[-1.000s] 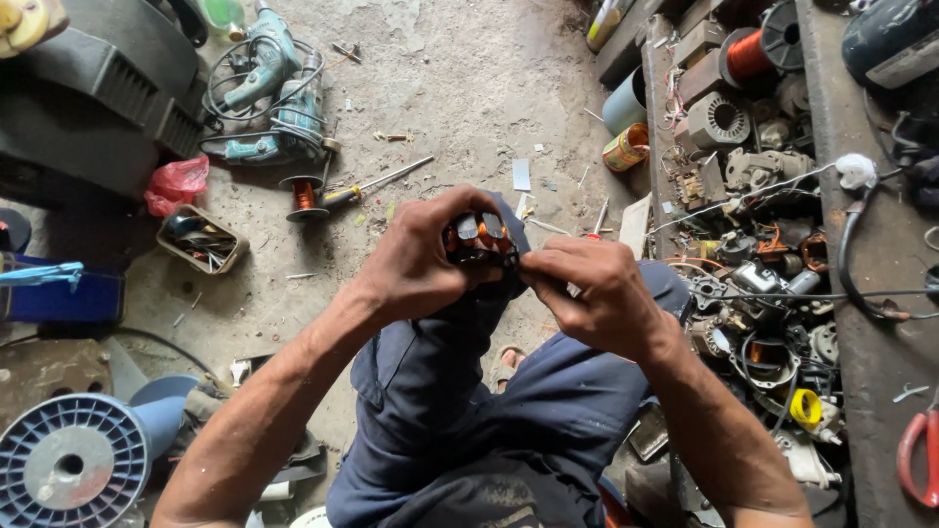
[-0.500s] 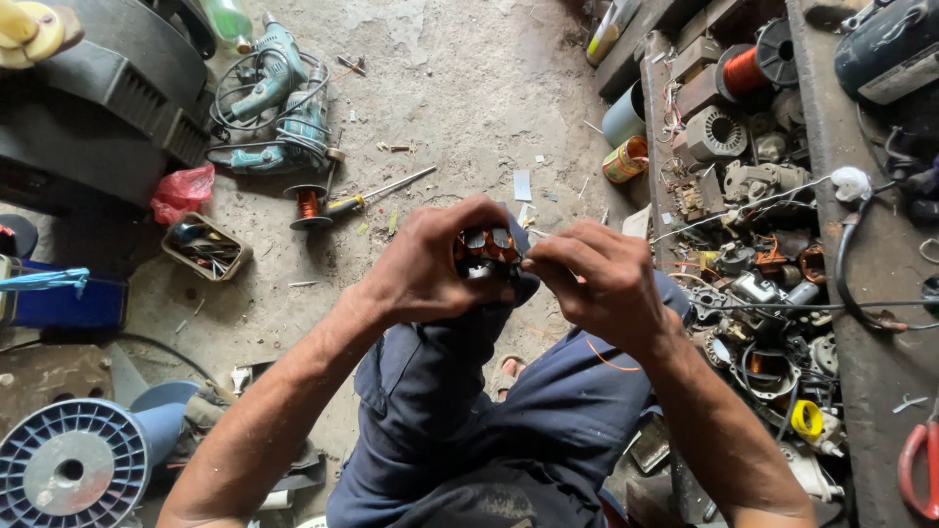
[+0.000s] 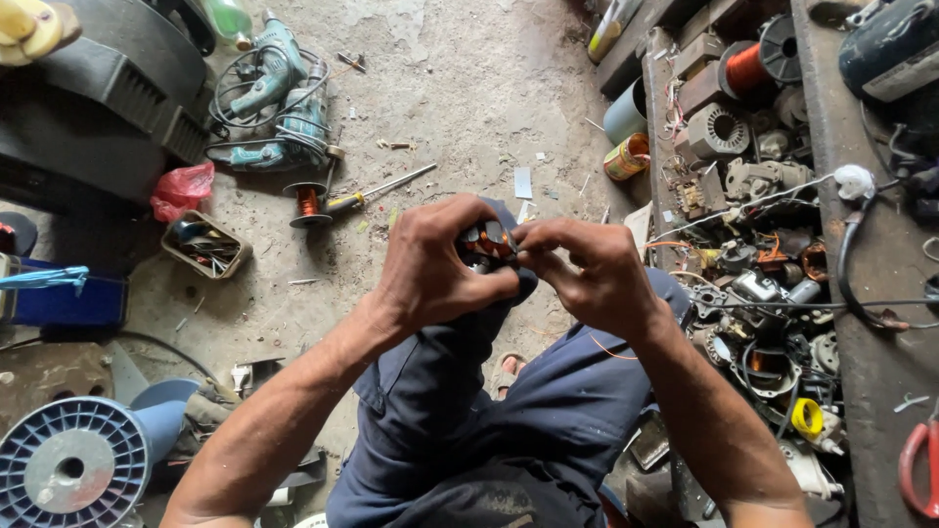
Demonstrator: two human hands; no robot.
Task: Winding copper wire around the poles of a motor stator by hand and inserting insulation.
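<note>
Dusty concrete floor (image 3: pixel 460 88) across the upper middle, littered with scraps. Along the right edge, a long cluttered workbench (image 3: pixel 861 323) heaped with motor parts, coils and black cable. At upper left, a dark machine housing (image 3: pixel 108 98); just right of it, two teal power drills (image 3: pixel 284 108) lying with their cords tangled. At lower left, a big blue plastic spool (image 3: pixel 73 464), flat face up. Dark blue trousers (image 3: pixel 489 411) filling the bottom centre, knees drawn up under the hands. Near the drills, a red plastic bag (image 3: pixel 183 189), and just below it a small open box of bits (image 3: pixel 205 244). Between drills and hands, a small spool of copper wire (image 3: pixel 307 203) beside a long screwdriver (image 3: pixel 377 191) with a yellow handle. Left hand (image 3: pixel 430 269) curled tight around a small motor stator (image 3: pixel 486 242), held above the knees at frame centre, copper windings just showing between the fingers. Right hand (image 3: pixel 592 274) closed in against the same stator from the right, fingertips pinching at its winding; whether a strand is actually caught there, cannot tell. Thin copper wire (image 3: pixel 611 350) trailing below the right wrist.
</note>
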